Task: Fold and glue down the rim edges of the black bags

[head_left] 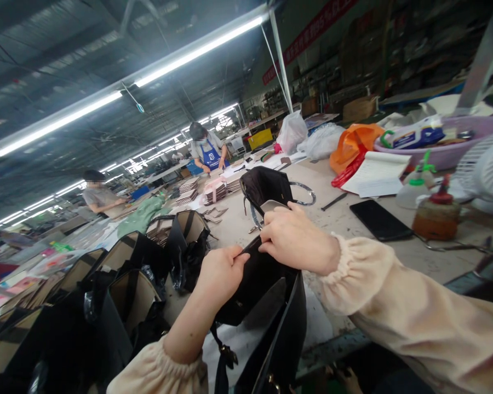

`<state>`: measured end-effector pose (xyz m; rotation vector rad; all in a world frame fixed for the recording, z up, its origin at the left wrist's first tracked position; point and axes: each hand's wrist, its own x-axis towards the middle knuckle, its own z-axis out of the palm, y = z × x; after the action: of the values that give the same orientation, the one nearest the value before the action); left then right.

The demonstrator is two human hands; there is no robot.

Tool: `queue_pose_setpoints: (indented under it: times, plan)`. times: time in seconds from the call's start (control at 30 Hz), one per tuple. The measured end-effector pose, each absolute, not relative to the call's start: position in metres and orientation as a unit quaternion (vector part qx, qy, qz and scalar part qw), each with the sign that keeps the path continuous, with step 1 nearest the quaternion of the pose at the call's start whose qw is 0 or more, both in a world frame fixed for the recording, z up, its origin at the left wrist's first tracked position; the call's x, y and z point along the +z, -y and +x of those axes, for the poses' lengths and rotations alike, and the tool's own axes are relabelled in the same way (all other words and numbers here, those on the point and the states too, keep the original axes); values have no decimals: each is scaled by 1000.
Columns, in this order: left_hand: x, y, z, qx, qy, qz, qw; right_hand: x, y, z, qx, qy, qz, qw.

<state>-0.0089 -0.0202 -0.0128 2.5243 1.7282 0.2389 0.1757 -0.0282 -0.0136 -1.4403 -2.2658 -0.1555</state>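
On my head feed, both hands are on the black bag (287,317), which is open in front of me at the near edge of the table (232,221). Left hand (219,273): thumb and fingers pinching its upper edge. Right hand (298,235): fingers curled in, pinching the same edge just right of the left hand. Fingertips near each other, apart. The bag tilts; its dark interior shows, and a strap with metal hardware hangs below my left wrist. White sheet (318,320) partly under it.

Just beyond the right hand: far bag (267,183), also black, with a wrapped ring handle (306,191) on the table beside it.

Right side: thin dark tool (334,201), black phone (380,220), jar (435,219) of orange-brown liquid with a red top, squeeze bottle (413,191) with green nozzle, notepad (376,171), purple basin (443,158) holding a blue-and-white pack, white fan (487,169) at the frame edge. Orange plastic bag (351,148) left of the basin.

Left side: row of open black bags (133,295) with tan insides, green cloth (142,215) behind. Stacks of flat pieces (188,191) farther up.

2 people in back: 1 in a blue apron (209,156), hands down at the work surface, and 1 in a grey top (101,196) farther left.
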Motion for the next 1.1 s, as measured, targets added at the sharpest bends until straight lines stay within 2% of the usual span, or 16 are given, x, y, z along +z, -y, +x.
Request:
queue_pose_setpoints:
  times: [1.1]
  plan:
    - [-15,22,-8,83,-545,834,39,-13,26,171,-92,789,-567,217]
